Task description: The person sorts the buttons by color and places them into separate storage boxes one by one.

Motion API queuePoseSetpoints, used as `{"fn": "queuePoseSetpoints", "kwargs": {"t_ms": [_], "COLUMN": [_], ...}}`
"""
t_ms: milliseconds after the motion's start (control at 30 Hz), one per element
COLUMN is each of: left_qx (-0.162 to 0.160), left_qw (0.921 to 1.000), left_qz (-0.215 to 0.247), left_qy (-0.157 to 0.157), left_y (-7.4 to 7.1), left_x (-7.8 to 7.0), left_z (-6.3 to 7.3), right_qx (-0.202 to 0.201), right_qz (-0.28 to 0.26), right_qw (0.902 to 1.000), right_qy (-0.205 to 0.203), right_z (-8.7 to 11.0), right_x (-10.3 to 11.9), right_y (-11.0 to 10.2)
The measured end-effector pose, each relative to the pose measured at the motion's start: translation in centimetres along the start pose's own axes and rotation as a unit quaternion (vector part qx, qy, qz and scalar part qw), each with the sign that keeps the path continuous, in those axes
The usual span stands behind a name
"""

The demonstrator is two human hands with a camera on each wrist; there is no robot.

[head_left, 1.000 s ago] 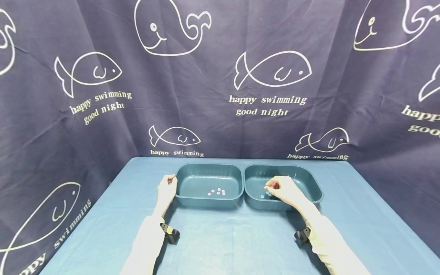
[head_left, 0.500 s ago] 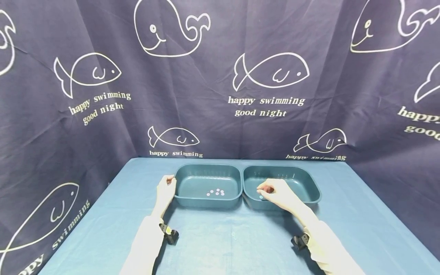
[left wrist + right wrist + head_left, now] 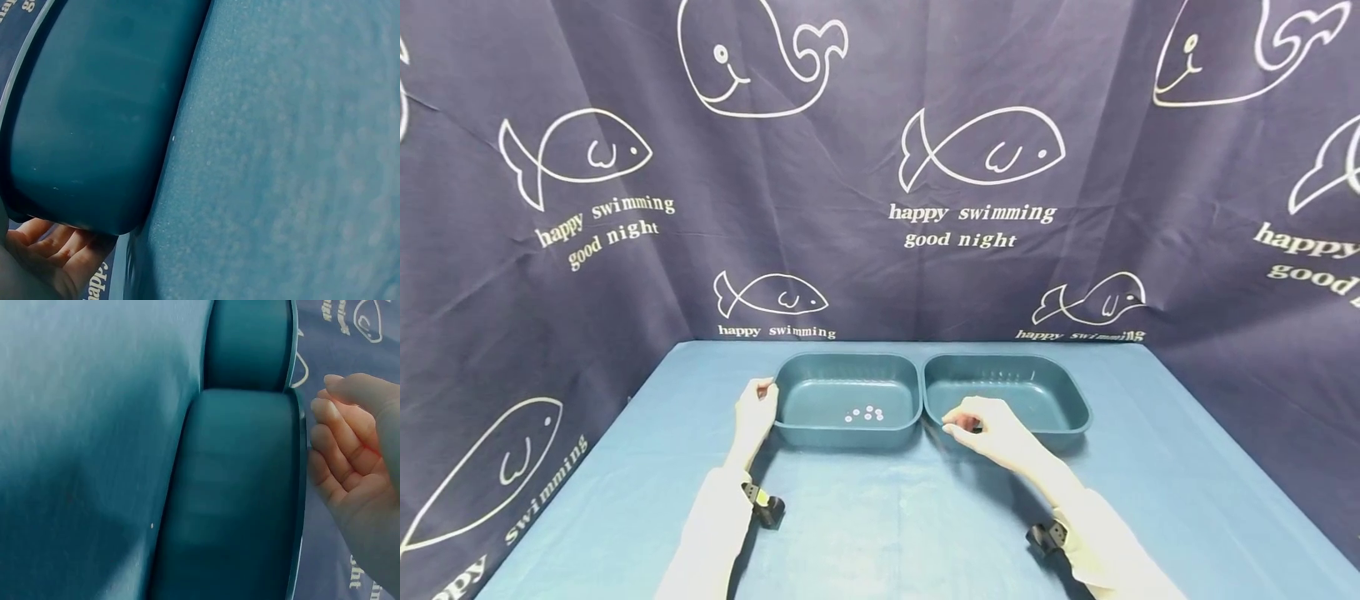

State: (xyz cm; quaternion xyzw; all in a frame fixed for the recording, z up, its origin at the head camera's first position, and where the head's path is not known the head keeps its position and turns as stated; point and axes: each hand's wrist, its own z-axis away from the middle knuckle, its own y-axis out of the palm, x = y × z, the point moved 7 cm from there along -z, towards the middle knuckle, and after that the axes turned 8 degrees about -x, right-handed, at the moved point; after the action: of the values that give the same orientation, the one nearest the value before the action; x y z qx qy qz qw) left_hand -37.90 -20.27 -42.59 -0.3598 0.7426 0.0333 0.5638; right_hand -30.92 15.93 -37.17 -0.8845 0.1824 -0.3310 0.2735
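Note:
My left hand [image 3: 755, 408] is at the left end of the left teal bin [image 3: 850, 437], its thumb side at the rim. In the left wrist view, its fingers [image 3: 65, 250] lie against the bin's end wall. Several small pale pink discs, like buttons [image 3: 868, 409], lie on that bin's floor. My right hand [image 3: 988, 425] is over the front left part of the right teal bin [image 3: 1060, 400], fingers bent. In the right wrist view, its thumb tip [image 3: 334, 380] is close to the index fingertip. No object shows between them; a tiny one could be hidden.
Both bins stand side by side, nearly touching, toward the back of a blue cloth-covered table [image 3: 880, 517]. A dark curtain [image 3: 865, 208] with white fish and whale drawings hangs behind and at the sides. Each wrist carries a black camera [image 3: 1047, 540].
My right hand has moved left and nearer me, from above the right bin's middle to its front left. The bluish discs seen there earlier are out of sight. My left hand stays at its bin.

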Motion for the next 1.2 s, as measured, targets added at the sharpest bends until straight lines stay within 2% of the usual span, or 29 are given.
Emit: {"fn": "queuePoseSetpoints", "kwargs": {"t_ms": [233,400,533,800,1200], "left_qx": [0.003,0.006,0.007,0.007,0.012], "left_qw": [1.0,0.9999,1.0,0.9999,0.9999], "left_qz": [0.0,0.008,0.004,-0.008,-0.003], "left_qy": [-0.003,-0.004,-0.003,-0.002,-0.003], "left_y": [-0.1,-0.1,0.0,0.0,0.0], "left_x": [0.0,-0.1,-0.1,0.0,-0.1], "left_z": [-0.1,-0.1,0.0,-0.1,0.1], "right_qx": [-0.004,0.008,0.026,0.088,0.118], "right_qz": [-0.001,-0.001,0.002,-0.026,-0.031], "right_qw": [0.9998,0.9992,0.9983,0.9944,0.9913], "right_qy": [-0.02,-0.038,-0.052,-0.053,-0.05], "right_z": [0.3,0.8,1.4,2.2,2.7], "right_x": [1.6,2.6,3.1,3.9,4.4], "right_y": [0.7,1.5,2.5,4.5,5.1]}}
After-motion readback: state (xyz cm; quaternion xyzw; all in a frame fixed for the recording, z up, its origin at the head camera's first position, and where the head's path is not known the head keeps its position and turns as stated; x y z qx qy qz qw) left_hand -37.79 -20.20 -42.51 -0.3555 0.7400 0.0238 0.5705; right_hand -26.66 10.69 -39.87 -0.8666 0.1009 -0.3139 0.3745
